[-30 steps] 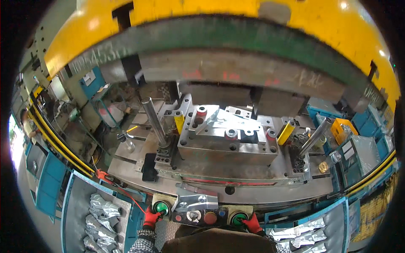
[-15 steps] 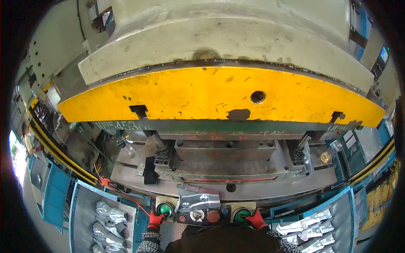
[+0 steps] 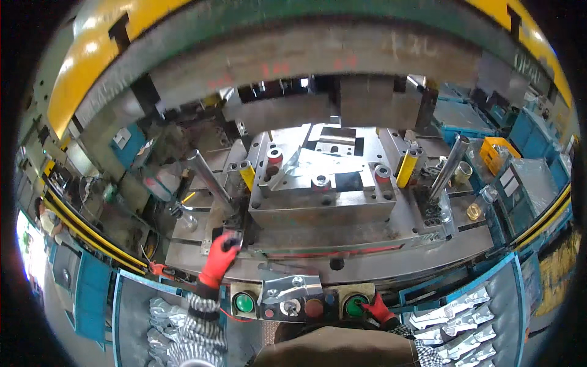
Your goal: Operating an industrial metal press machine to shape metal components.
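Note:
My left hand [image 3: 220,257], in a red glove, reaches forward to the left front corner of the lower die [image 3: 324,214]. Its fingers curl at a small dark object [image 3: 232,244], blurred and partly covered. My right hand [image 3: 380,311], also red-gloved, rests at the right green button [image 3: 354,306] of the control box [image 3: 333,309], a finger stretched onto it. The left green button [image 3: 244,302] is uncovered. A bent sheet-metal part [image 3: 293,287] lies on top of the box. Another shiny sheet-metal part [image 3: 327,164] sits on the lower die, under the raised upper die [image 3: 293,61].
Blue bins stand on both sides, with metal parts [image 3: 165,324] at left and metal parts [image 3: 455,324] at right. Upright guide posts [image 3: 208,177] and yellow posts [image 3: 406,168] flank the die. Clear bottles [image 3: 184,218] stand on the press bed. A person [image 3: 47,220] is far left.
The upper die has risen, uncovering the lower die and its sheet-metal part. My left hand has left the left green button and moved forward. My right hand stays at its button.

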A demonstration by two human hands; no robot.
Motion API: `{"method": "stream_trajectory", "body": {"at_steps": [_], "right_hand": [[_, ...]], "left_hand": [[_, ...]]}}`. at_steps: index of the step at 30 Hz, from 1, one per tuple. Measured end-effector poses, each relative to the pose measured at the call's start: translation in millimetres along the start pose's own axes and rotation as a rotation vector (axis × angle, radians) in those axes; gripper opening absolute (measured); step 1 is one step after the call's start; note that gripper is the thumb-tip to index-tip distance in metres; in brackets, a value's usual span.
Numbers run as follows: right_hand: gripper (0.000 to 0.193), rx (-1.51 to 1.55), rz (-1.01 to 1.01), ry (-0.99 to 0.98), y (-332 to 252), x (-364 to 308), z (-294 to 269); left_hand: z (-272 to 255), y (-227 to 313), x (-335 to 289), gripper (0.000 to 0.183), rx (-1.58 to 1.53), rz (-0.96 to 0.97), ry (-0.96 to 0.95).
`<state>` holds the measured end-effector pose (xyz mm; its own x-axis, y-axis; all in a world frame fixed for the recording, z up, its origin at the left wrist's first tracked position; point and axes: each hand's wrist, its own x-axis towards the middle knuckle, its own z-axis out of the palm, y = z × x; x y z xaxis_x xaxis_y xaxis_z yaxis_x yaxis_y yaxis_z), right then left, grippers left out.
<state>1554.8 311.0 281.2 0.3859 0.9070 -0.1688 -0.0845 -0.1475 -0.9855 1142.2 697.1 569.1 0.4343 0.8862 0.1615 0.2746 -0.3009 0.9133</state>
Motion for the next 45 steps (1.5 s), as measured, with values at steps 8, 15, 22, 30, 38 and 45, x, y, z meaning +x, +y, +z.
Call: {"method": "stream_trajectory", "body": {"at_steps": [8, 15, 22, 30, 38, 45], "right_hand": [[0.064, -0.071, 0.165, 0.122, -14, -21, -22], [0.078, -0.137, 0.219, 0.611, 60, -50, -146], [0.077, -0.204, -0.359, 0.744, -99, 17, -240], [0.092, -0.878, -0.104, 0.699, -121, 161, -410], [0.042, -0.676, 0.057, 0.472, -77, 247, -444], [0.028, -0.435, 0.181, 0.475, -85, 227, -486]], "left_hand": [[106, 160, 181, 0.05, 1.018, 0.66, 0.315], [173, 144, 250, 0.049, 1.254, 0.53, 0.357], [132, 177, 223, 0.039, 0.723, 0.708, 0.415], [18, 249, 32, 0.04, 0.5, 0.672, 0.311], [7, 75, -165, 0.049, 0.436, 0.034, 0.183], [137, -3, -147, 0.055, 0.215, 0.151, 0.324]]}}
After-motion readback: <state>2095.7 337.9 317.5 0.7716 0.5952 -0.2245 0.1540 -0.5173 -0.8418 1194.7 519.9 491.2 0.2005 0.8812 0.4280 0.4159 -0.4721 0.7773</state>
